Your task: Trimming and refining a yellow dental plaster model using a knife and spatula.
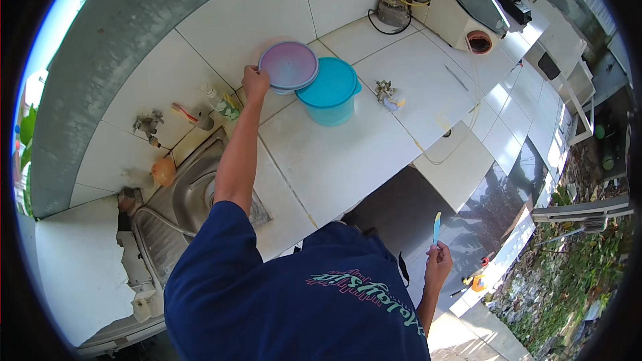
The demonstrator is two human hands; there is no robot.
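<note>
My left hand (255, 83) reaches forward over the counter, its fingers closed at the left rim of a round container with a purple lid (289, 65). Right beside it stands a taller tub (330, 112) of clear turquoise plastic under a turquoise lid (329, 81). The purple lid overlaps the turquoise one in this view. Low on the right, away from the counter, my right hand (438, 264) grips a slim light-blue tool (437, 229) with a yellowish tip, pointing up. It looks like a plastic knife, but its exact kind is unclear.
On the left is a steel sink (190, 200), with a tap (148, 122) and a bottle (224, 105) by the wall. A small metal fitting (386, 92) lies on the white tiled counter (301, 174). Farther right stands a boxy machine (461, 20).
</note>
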